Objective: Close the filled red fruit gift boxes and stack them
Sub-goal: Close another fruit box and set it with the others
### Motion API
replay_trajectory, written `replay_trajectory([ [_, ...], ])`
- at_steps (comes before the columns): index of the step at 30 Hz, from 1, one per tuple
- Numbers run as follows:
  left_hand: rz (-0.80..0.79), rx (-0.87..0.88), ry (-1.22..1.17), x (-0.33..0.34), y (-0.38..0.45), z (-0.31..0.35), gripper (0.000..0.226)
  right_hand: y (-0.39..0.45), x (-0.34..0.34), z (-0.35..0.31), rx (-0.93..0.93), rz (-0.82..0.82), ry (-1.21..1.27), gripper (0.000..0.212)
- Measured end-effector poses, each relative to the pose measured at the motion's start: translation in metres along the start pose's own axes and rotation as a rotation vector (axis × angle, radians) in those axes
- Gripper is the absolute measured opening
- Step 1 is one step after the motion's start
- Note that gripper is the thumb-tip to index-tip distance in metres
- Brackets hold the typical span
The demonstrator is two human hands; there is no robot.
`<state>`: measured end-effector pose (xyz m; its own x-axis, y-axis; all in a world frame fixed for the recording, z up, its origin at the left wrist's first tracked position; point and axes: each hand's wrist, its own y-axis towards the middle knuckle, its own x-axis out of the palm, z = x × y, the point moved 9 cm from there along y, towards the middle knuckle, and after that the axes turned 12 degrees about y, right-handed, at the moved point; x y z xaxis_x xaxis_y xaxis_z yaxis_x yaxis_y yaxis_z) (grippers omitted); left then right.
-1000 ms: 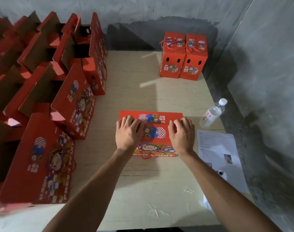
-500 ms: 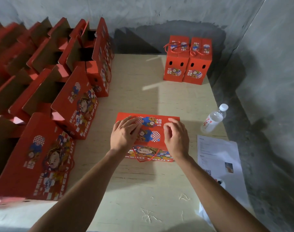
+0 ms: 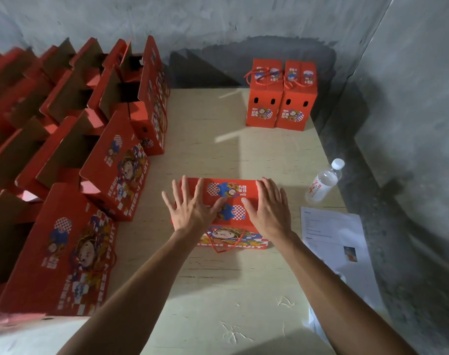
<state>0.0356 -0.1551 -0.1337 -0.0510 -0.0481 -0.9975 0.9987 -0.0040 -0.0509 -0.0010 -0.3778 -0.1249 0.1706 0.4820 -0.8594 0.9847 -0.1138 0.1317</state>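
A closed red fruit gift box [image 3: 232,198] with a cartoon print and a red cord handle stands in the middle of the pale table [image 3: 218,290]. My left hand [image 3: 190,210] lies over its left part with fingers spread straight. My right hand [image 3: 269,208] lies over its right part, fingers straight and close together. Two closed red boxes [image 3: 279,98] stand side by side at the table's far right corner. Several red boxes with lids open [image 3: 95,129] fill the left side in rows.
A clear water bottle [image 3: 323,181] lies near the table's right edge. A printed white sheet [image 3: 333,242] rests beside my right forearm. Grey concrete walls close in behind and on the right.
Both hands have gone from curled on the box top to flat with fingers stretched out. The view has shifted a little, so the box sits lower and nearer.
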Motion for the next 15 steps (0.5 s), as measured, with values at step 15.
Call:
replay_trajectory([
  [15, -0.293, -0.46, -0.693, 0.023, 0.008, -0.085, 0.124, 0.001, -0.012, -0.008, 0.267, -0.023, -0.242, 0.104],
])
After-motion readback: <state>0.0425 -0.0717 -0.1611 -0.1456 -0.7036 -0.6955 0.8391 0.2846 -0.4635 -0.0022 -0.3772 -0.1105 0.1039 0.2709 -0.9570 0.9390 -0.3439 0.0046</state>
